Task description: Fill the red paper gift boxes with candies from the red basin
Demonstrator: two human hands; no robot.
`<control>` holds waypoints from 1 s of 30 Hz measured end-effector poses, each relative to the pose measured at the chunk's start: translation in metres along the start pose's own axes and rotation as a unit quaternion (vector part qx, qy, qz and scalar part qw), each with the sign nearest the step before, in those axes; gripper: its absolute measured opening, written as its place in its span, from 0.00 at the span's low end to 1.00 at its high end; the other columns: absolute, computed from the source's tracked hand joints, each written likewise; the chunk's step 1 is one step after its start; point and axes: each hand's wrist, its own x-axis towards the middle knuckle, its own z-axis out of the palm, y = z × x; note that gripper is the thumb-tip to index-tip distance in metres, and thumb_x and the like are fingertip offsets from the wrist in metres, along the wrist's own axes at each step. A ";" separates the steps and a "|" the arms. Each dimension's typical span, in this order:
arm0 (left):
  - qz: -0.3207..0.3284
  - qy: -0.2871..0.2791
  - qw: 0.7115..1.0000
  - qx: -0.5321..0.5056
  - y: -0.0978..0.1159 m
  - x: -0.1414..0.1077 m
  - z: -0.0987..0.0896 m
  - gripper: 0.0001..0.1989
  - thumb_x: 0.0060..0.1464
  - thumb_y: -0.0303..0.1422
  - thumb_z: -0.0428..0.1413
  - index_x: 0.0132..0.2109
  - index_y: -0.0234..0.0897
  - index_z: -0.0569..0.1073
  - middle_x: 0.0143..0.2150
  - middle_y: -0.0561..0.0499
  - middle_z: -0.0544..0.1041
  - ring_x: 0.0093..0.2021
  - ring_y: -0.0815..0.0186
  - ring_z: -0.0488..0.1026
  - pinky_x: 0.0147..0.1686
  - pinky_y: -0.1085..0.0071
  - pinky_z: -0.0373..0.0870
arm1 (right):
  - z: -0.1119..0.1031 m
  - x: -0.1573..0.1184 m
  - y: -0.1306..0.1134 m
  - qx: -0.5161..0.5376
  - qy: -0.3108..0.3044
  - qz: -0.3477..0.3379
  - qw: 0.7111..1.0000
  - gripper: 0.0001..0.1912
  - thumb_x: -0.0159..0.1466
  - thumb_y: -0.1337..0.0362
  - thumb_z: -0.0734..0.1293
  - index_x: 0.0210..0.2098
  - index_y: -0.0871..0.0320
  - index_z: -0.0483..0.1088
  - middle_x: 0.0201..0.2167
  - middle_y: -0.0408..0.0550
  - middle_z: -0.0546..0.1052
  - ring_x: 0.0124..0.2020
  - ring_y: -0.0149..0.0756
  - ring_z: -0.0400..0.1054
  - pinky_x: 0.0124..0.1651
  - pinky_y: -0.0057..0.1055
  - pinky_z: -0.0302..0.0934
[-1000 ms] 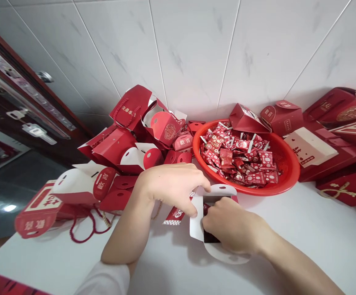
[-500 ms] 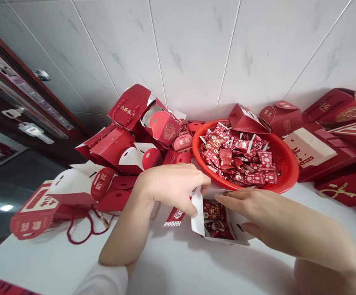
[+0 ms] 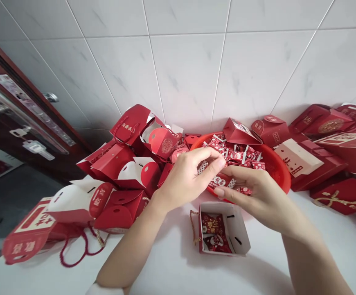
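We hold our two hands close together above the near rim of a round red basket [image 3: 284, 177]. Our right hand [image 3: 254, 190] grips a red snack packet [image 3: 221, 180], thumb on the near side, fingers beyond; the packet bears white characters and has a dotted end. Our left hand [image 3: 193, 172] curls at the packet's upper edge, thumb and fingertips drawn together, and we cannot tell whether they pinch it as well.

Nearer to us, on the white table [image 3: 165, 266], stands an open gift box [image 3: 237, 223], apart from both hands, its white inside facing up. In it we see small red sachets [image 3: 213, 224], one with gold characters, and at its left side a twisted cord handle [image 3: 192, 227].

In the basket lie many wrapped sweets [image 3: 237, 155], partly hidden by our hands. A red carton [image 3: 239, 132] with slanted sides rests at the far rim.

To our left we see a red gift bag [image 3: 131, 123] with rope handles, a white-lined box [image 3: 70, 203] and, near our left forearm, a closed red box [image 3: 119, 207]. To our right are a box with a cream panel [image 3: 293, 159] and a red bag with a gold design [image 3: 340, 197]. Behind everything rises a tiled wall [image 3: 187, 73].
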 end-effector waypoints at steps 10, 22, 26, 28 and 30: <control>-0.020 -0.045 0.999 0.001 0.000 -0.002 -0.013 0.14 0.64 0.41 0.58 0.34 0.36 0.78 0.31 0.53 0.77 0.34 0.67 0.71 0.37 0.72 0.69 | -0.010 0.001 0.011 0.126 0.030 0.041 0.991 0.15 0.63 0.52 0.73 0.39 0.58 0.79 0.34 0.49 0.81 0.32 0.38 0.76 0.35 0.33 0.74; -0.004 0.117 0.993 0.017 0.004 -0.003 -0.028 0.16 0.59 0.35 0.59 0.23 0.37 0.71 0.19 0.55 0.69 0.21 0.71 0.65 0.21 0.74 0.63 | -0.057 0.002 0.045 -0.087 0.162 0.042 0.982 0.12 0.65 0.53 0.68 0.36 0.54 0.77 0.32 0.49 0.82 0.33 0.42 0.78 0.38 0.37 0.73; 0.008 0.127 0.991 0.027 0.003 -0.003 -0.028 0.18 0.58 0.34 0.59 0.21 0.37 0.69 0.17 0.57 0.66 0.19 0.72 0.62 0.19 0.74 0.60 | -0.059 0.013 0.072 -0.289 0.012 0.157 0.944 0.09 0.65 0.66 0.64 0.39 0.56 0.77 0.39 0.50 0.84 0.41 0.45 0.78 0.44 0.36 0.67; 0.020 0.124 0.991 0.036 0.004 -0.003 -0.027 0.20 0.58 0.33 0.59 0.19 0.37 0.67 0.17 0.57 0.63 0.19 0.73 0.59 0.19 0.74 0.57 | -0.054 0.020 0.084 -0.333 -0.062 0.202 0.919 0.11 0.65 0.67 0.64 0.44 0.57 0.77 0.44 0.52 0.83 0.46 0.46 0.77 0.46 0.34 0.65; 0.028 0.119 0.992 0.041 0.004 -0.002 -0.025 0.20 0.58 0.31 0.59 0.19 0.37 0.67 0.17 0.57 0.64 0.20 0.73 0.59 0.20 0.74 0.57 | -0.049 0.027 0.092 -0.363 -0.112 0.226 0.897 0.13 0.64 0.68 0.65 0.48 0.57 0.76 0.47 0.52 0.82 0.48 0.45 0.75 0.45 0.32 0.63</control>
